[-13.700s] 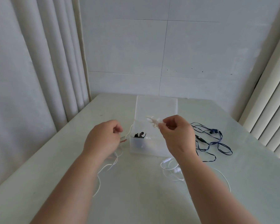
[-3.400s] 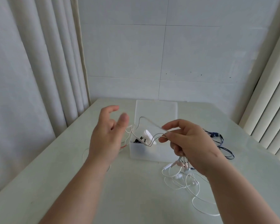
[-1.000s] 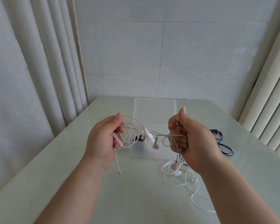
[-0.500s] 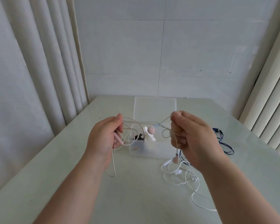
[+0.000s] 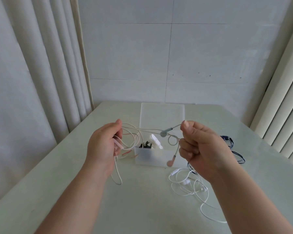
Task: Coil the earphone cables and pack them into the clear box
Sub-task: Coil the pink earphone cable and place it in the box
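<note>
Presently, no brand, label or legible writing can be made out on any item. The left hand (image 5: 101, 149) is held above the worktop (image 5: 142, 208), fingers closed on several loops of the pale pink earphone cable (image 5: 135, 130); a loose length hangs below the palm to a low bend just over the worktop. The right hand (image 5: 205, 149) is raised at the same height, thumb and forefinger pinched on the same cable, remaining fingers curled. Between the two hands the cable runs nearly level, crossing in front of the clear box (image 5: 157, 157). One earbud (image 5: 165, 132) sits on that span just left of the right thumb; a second earbud (image 5: 170, 162) dangles under the right hand. The clear box stands open on the worktop beyond the hands, with dark and white items inside. White earphones (image 5: 189, 184) lie loose on the worktop at near right. Blue earphones (image 5: 233, 149) lie further right, partly hidden by the right hand.
</note>
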Demonstrator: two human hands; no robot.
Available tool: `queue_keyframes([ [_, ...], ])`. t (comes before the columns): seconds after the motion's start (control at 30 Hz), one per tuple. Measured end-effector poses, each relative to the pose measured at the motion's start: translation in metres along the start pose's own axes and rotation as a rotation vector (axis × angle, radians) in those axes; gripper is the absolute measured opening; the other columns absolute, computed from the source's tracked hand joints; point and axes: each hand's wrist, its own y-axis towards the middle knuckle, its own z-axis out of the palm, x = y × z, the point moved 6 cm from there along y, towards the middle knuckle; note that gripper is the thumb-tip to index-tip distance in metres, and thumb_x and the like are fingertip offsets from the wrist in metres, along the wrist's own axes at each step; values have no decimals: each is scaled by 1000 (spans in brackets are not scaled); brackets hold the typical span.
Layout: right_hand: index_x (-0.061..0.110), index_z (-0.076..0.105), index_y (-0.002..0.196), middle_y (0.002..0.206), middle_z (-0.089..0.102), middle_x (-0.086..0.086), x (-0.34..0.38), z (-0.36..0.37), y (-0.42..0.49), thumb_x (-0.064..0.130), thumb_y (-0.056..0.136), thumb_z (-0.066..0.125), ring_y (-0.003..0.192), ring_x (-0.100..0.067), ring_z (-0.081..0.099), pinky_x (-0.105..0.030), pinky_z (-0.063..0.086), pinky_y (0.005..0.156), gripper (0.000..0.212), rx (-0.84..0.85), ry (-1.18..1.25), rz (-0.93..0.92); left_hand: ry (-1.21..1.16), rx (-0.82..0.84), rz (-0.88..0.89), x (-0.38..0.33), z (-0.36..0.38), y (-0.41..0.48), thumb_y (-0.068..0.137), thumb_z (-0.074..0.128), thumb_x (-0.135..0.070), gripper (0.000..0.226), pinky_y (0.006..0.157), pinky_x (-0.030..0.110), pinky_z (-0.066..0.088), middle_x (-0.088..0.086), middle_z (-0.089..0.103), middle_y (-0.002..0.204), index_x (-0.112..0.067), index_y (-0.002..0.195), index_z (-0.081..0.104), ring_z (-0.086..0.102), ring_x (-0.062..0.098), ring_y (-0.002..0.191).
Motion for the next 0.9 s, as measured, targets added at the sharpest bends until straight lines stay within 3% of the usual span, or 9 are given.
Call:
queue_keyframes([
  [0.07,15,68,64,52,17,4,0,-1,-1,27,70,73,44,-12,16,-25,17,46,14,-33,-25,10,13,4,2,-1,0,-1,93,56,-20,42,42,23,16,3,36,59,-13,53,45,25,11,39],
  [0.27,9,77,84,52,19,3,-5,-1,-1,18,89,62,46,-14,18,-28,19,48,18,-93,-157,46,91,101,43,-3,8,-4,87,62,-25,42,39,20,20,8,40,58,-14,48,49,28,14,39],
  [0.47,17,79,82,53,16,5,-10,7,0,18,92,56,47,-12,15,-25,15,46,25,-34,60,91,209,346,54,-2,25,-15,75,58,-29,31,42,23,22,-1,47,53,-18,47,55,30,14,45],
  [0.57,14,73,81,53,18,5,-9,3,1,16,93,52,44,-11,17,-26,14,47,24,-67,138,73,277,374,49,-1,28,-17,75,59,-27,30,45,24,20,-5,48,52,-19,47,54,30,16,51],
  [0.7,15,48,71,57,29,0,-11,-3,5,14,84,40,48,-15,20,-29,12,52,16,-98,174,121,307,355,48,0,27,-15,75,59,-27,30,45,26,20,-8,47,51,-18,47,52,31,16,54],
  [0.83,16,45,63,61,51,-3,-13,-5,4,23,85,64,49,-15,30,-26,19,46,29,-125,-28,118,296,341,57,0,24,-13,74,60,-27,28,45,26,20,-6,49,53,-15,49,53,31,14,50],
  [0.9,17,39,58,59,52,-4,-12,-6,3,12,80,72,49,-15,33,-23,25,43,40,-150,-116,91,275,325,60,0,23,-12,73,60,-27,28,46,27,19,-4,48,53,-14,49,53,30,13,47],
])
